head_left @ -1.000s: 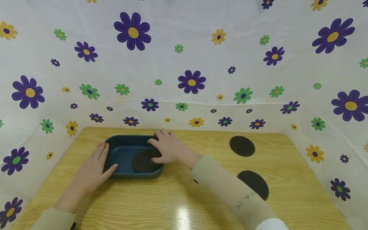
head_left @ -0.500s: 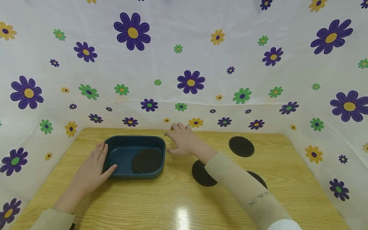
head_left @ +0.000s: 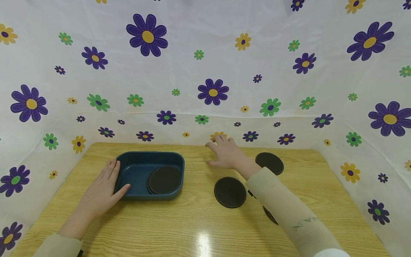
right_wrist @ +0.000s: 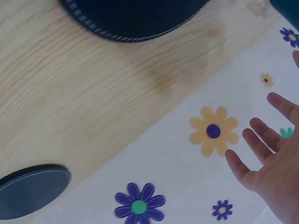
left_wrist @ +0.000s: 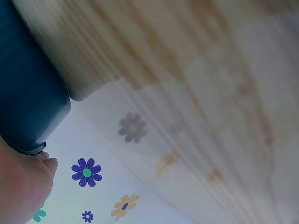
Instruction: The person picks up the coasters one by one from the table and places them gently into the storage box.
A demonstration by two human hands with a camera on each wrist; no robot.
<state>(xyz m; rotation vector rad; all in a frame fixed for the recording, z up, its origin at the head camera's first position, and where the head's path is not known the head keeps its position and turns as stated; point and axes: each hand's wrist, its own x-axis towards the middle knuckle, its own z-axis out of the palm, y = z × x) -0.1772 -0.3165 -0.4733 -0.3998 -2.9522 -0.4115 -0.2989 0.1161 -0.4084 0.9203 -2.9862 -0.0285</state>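
Observation:
A dark blue rectangular tray (head_left: 151,197) sits on the left of the table. My left hand (head_left: 102,191) rests along its left wall, fingers straight, thumb over the near rim; in the left wrist view the fingers touch the tray's wall (left_wrist: 35,79). Inside, at the right end, lies a black round coaster (head_left: 165,180) with another edge showing beneath it. My right hand (head_left: 226,153) is in the air right of the tray, fingers spread and holding nothing. Nearest below it lies a black coaster (head_left: 229,192) with a stitched rim, seen larger in the right wrist view.
Another black coaster (head_left: 270,163) lies at the back right, beside the right wrist. A further coaster (head_left: 270,215) is mostly hidden under the right forearm. White flowered cloth (head_left: 179,71) hangs behind the wooden table (head_left: 154,228) and along both sides.
My right hand has left the coaster in the tray and moved right, out over the table. The forearm has uncovered the middle coaster. My left hand stays at the tray.

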